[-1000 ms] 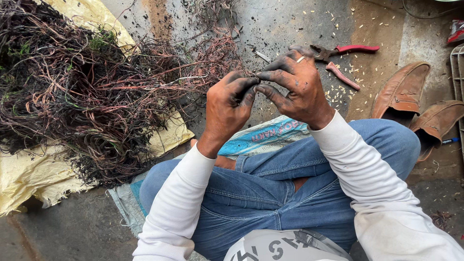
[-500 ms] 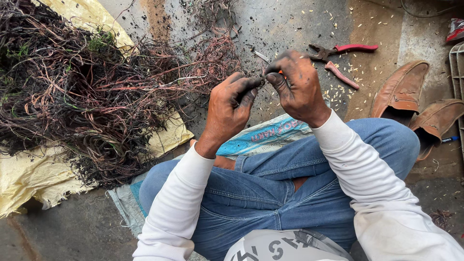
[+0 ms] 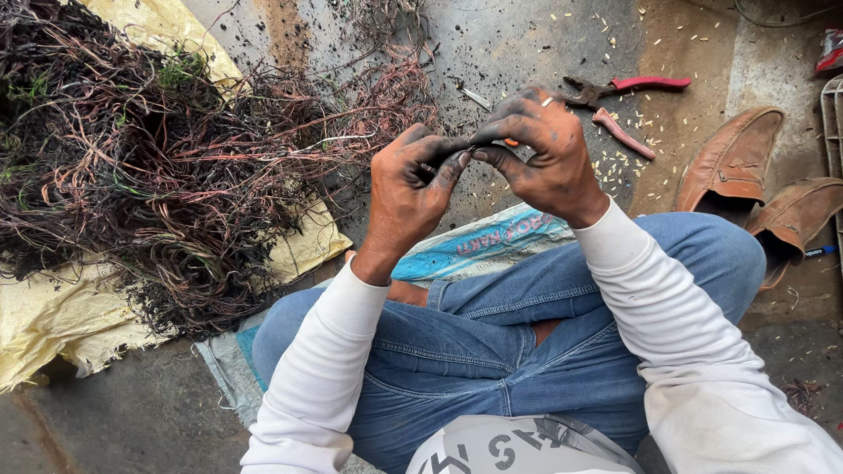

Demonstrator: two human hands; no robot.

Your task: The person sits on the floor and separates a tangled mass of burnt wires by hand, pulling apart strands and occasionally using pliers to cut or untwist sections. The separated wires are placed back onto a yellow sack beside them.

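Observation:
My left hand (image 3: 411, 189) and my right hand (image 3: 540, 149), both blackened with soot, meet fingertip to fingertip above my crossed legs in blue jeans (image 3: 492, 342). Together they pinch a short, thin piece of dark wire (image 3: 465, 151), with an orange speck showing at the right thumb. A big tangled heap of burnt copper-coloured wire (image 3: 167, 167) lies to my left on a yellow sheet (image 3: 53, 325). Red-handled pliers (image 3: 619, 88) lie on the ground just beyond my right hand.
A pair of brown leather shoes (image 3: 746, 184) stands at the right. A blue and white woven sack (image 3: 479, 246) lies under my legs. Pale chips and black crumbs litter the concrete floor (image 3: 518, 44). A white crate edge (image 3: 832, 132) shows at the far right.
Both hands have shifted slightly: the fingertips have drawn closer and now pinch the wire piece between them. The heap and pliers have not moved.

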